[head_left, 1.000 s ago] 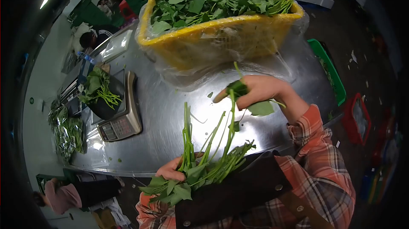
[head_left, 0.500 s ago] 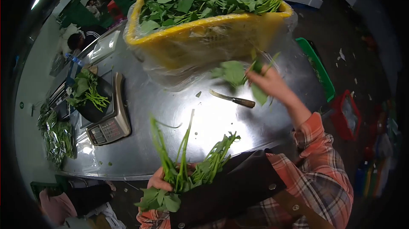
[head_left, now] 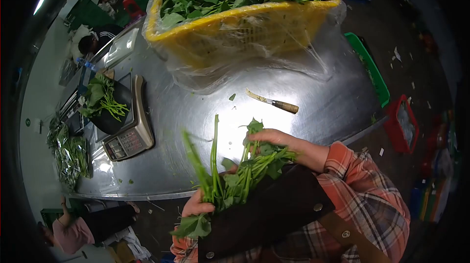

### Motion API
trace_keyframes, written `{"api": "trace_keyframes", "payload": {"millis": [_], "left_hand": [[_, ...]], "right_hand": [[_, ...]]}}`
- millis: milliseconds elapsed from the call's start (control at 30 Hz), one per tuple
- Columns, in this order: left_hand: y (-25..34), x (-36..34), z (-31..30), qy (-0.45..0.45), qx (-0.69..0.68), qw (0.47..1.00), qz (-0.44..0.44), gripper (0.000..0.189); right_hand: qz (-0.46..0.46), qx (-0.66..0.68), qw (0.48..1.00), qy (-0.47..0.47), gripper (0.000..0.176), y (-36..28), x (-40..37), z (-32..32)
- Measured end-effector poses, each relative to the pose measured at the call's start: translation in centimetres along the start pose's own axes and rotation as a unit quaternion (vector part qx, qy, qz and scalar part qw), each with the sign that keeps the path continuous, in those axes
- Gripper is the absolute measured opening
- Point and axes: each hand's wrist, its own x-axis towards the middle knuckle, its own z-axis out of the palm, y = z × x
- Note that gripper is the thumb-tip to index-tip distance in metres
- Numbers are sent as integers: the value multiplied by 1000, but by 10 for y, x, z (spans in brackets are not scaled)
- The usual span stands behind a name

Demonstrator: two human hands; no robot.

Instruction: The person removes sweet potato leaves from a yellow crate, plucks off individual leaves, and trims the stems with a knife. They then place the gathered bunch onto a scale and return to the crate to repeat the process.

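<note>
Close to my apron, my left hand (head_left: 198, 205) is wrapped round the lower part of a bunch of leafy green stems (head_left: 243, 181). The long stalks stick up, and some leaves hang below the hand. My right hand (head_left: 270, 138) is closed on leafy stems at the upper right side of this bunch; its fingertips are partly hidden by leaves. Beyond both hands, a knife (head_left: 284, 106) with a wooden handle lies on the metal table (head_left: 171, 131), touched by neither hand.
A yellow basket (head_left: 230, 18), lined with clear plastic and heaped with greens, stands at the back. On the left, a scale (head_left: 128, 141) bears a bunch of greens (head_left: 105, 99), with bagged greens (head_left: 71, 158) beside it. A green tray (head_left: 367, 67) and red basket (head_left: 401, 125) are at the right.
My right hand has come down from near the yellow basket to the bunch at my left hand, bringing its leafy stems along. The view has shifted slightly.
</note>
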Motion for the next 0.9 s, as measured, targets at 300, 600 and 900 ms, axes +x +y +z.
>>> {"api": "trace_keyframes", "payload": {"millis": [300,600,900], "left_hand": [[11,-1,3,-29,49,995,-78,78],[1,-2,-27,-40,26,994,-93,82],[2,-4,-20,24,-19,995,-98,88]], "right_hand": [[-222,-548,806,-23,24,-69,-29,-29],[-165,-236,950,-123,53,-21,-9,-49],[-83,-452,873,-161,22,-46,-5,-11]]}}
